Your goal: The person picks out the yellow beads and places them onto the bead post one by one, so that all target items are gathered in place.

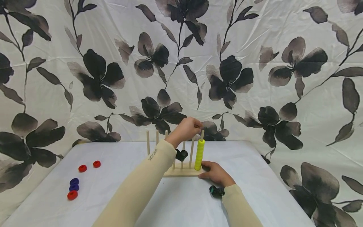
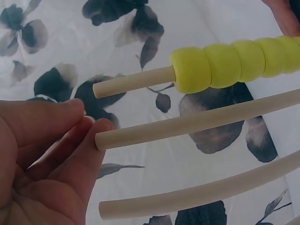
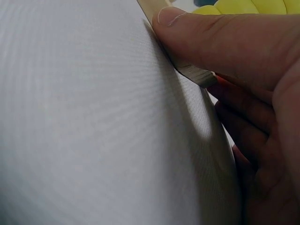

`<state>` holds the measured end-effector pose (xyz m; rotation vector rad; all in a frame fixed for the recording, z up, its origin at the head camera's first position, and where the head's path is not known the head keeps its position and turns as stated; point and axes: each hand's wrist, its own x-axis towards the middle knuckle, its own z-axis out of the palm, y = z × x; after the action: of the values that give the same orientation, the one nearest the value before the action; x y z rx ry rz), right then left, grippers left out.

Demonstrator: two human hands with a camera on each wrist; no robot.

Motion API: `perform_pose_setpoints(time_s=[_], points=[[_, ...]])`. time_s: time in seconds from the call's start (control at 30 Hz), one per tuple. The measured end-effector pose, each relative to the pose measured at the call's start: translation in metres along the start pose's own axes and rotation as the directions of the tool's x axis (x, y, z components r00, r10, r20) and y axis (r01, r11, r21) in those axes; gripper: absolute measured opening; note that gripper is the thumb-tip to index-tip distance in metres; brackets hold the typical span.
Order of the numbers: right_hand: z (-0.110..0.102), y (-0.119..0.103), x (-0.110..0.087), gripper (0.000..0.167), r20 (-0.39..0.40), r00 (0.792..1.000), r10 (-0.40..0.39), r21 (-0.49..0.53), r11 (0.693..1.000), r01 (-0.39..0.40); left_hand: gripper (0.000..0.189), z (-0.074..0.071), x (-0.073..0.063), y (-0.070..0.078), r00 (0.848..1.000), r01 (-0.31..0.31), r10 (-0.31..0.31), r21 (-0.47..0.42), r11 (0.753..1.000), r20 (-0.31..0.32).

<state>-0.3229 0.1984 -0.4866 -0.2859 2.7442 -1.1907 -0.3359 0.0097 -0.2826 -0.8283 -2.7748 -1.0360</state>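
A wooden peg rack stands on the table, its flat base [image 1: 181, 172] bearing several upright pegs. Yellow rings [image 1: 199, 154] are stacked on the rightmost peg [image 2: 133, 82], whose tip stays bare above them. Beside the peg tips is my left hand [image 1: 187, 129]; in the left wrist view its thumb and fingers [image 2: 70, 112] are loosely bent, with nothing seen between them. My right hand [image 1: 217, 174] grips the right end of the base, thumb [image 3: 187, 37] on one face and fingers round the end. My left forearm hides part of the rack in the head view.
Red rings [image 1: 82, 168] and two blue rings [image 1: 74, 184] lie on the left side of the white table [image 1: 107, 189]. A floral cloth [image 1: 181, 69] hangs behind the table's far edge.
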Motion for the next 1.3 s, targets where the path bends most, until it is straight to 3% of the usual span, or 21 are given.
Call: perform_pose_setpoints(time_s=[0.3, 0.5, 0.77, 0.97, 1.1, 1.3], points=[[0.002, -0.002, 0.001, 0.069, -0.002, 1.0, -0.026, -0.007, 1.0, 0.026, 0.026, -0.008, -0.008, -0.009, 0.993, -0.015, 0.019, 0.03, 0.999, -0.114], [-0.001, 0.0, 0.0, 0.068, -0.004, 0.998, -0.06, -0.023, 0.998, 0.06, 0.028, -0.019, -0.015, -0.019, 0.989, 0.004, 0.002, 0.036, 0.999, -0.147], [-0.005, 0.007, -0.003, 0.067, -0.014, 0.998, -0.059, -0.016, 0.998, 0.059, 0.032, -0.036, -0.036, -0.041, 0.982, 0.017, -0.01, 0.034, 0.999, -0.19], [-0.015, 0.005, -0.007, 0.055, -0.033, 0.999, -0.001, -0.044, 0.999, -0.001, 0.034, -0.053, -0.051, -0.058, 0.973, 0.054, -0.04, 0.055, 0.997, -0.228], [-0.026, -0.002, -0.01, 0.049, -0.086, 0.996, 0.019, -0.068, 0.997, -0.025, 0.038, -0.062, -0.059, -0.069, 0.963, 0.102, -0.08, 0.072, 0.992, -0.258], [-0.047, -0.018, -0.011, 0.051, -0.144, 0.989, -0.035, -0.187, 0.982, 0.008, 0.045, -0.073, -0.07, -0.086, 0.946, 0.2, -0.166, 0.099, 0.975, -0.278]])
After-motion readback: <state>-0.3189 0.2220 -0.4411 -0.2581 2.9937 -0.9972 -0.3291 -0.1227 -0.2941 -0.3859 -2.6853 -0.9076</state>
